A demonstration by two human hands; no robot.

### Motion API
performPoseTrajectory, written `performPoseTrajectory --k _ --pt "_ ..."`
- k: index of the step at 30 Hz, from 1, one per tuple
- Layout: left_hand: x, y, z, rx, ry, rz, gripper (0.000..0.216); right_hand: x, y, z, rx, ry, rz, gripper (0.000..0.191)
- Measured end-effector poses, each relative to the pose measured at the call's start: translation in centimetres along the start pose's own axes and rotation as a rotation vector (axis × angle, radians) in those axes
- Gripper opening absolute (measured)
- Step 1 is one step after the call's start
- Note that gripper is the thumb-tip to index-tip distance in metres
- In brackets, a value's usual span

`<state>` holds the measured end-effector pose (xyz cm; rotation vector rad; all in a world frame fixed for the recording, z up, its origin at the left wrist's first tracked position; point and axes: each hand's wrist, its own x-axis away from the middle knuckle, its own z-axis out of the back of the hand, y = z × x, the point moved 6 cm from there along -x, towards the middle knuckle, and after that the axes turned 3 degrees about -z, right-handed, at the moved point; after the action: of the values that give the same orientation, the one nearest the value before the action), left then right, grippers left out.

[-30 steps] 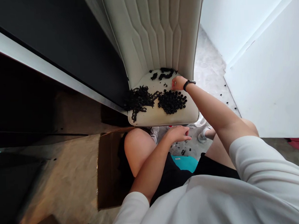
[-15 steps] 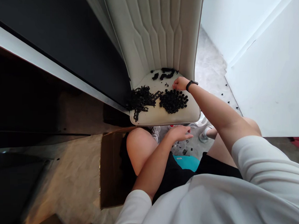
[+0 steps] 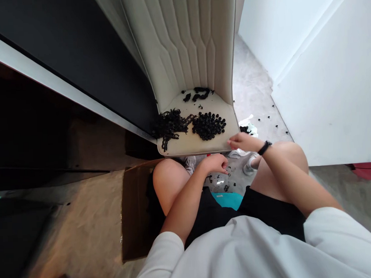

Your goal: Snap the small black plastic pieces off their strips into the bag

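My left hand [image 3: 216, 164] hovers just below the front edge of the cream padded chair [image 3: 188, 146], its fingers curled; whatever they hold, if anything, is too small to name. At the seat's front right corner is my right hand [image 3: 244, 142], fingertips drawn together, with any content hidden. A heap of small black ring-like pieces [image 3: 208, 126] lies on the seat, left of my right hand. Beside it sits a tangled pile of black lattice-like scraps [image 3: 171, 124]. Toward the backrest rest several larger dark strips [image 3: 202, 93].
An open cardboard box [image 3: 135, 215] stands on the floor by my left knee. A dark panel [image 3: 108, 64] borders the chair's left side; a white panel [image 3: 331, 87] stands to the right. Black bits lie scattered on the floor, near a crumpled whitish bag [image 3: 249, 124].
My right hand has moved from above the ring heap down and right to the seat's front corner. The left hand's fingers have gone from stretched out to curled.
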<state>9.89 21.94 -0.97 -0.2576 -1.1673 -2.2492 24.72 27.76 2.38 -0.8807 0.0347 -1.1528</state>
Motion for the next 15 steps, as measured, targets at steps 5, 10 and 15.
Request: performPoseTrajectory --k 5,10,15 --pt "2.5 -0.5 0.8 0.138 0.042 0.000 0.038 3.1 -1.0 -7.7 0.160 -0.276 -0.040 0.036" --pt "6.3 -1.6 1.8 0.295 0.141 0.065 0.061 2.3 -1.4 -10.1 0.293 -0.256 -0.050 0.028" --pt "8.3 -0.6 3.0 0.357 0.193 0.078 0.066 1.8 -1.6 -9.9 0.331 -0.261 -0.001 0.025"
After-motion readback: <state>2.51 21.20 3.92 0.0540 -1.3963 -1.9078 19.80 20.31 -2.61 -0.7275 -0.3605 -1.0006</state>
